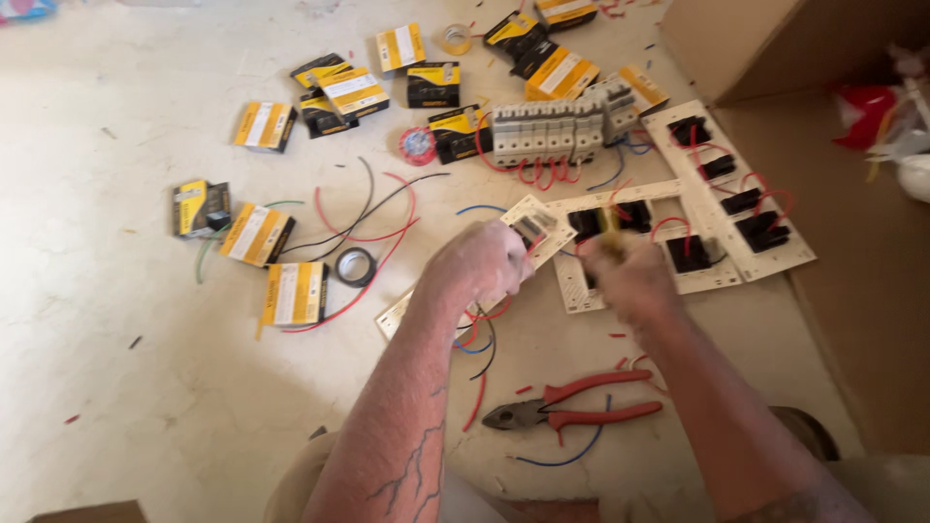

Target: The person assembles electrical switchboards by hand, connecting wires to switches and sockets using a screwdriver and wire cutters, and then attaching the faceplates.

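Note:
My left hand (480, 261) grips a cream switch plate (531, 225) that lies slanted on the floor, with red, blue and black wires trailing under it. My right hand (625, 276) is closed around a yellow-handled tool (608, 225), blurred, its tip at the back of the plate. Several more cream plates (722, 208) with black switch modules and red wire loops lie just beyond my hands.
Red-handled pliers (572, 407) lie near my right forearm. A row of grey circuit breakers (547, 131) sits further off. Several yellow-and-black boxes (291, 291), a black tape roll (355, 265), a red tape roll (418, 145) and loose wires are scattered left. Cardboard (862, 252) lies right.

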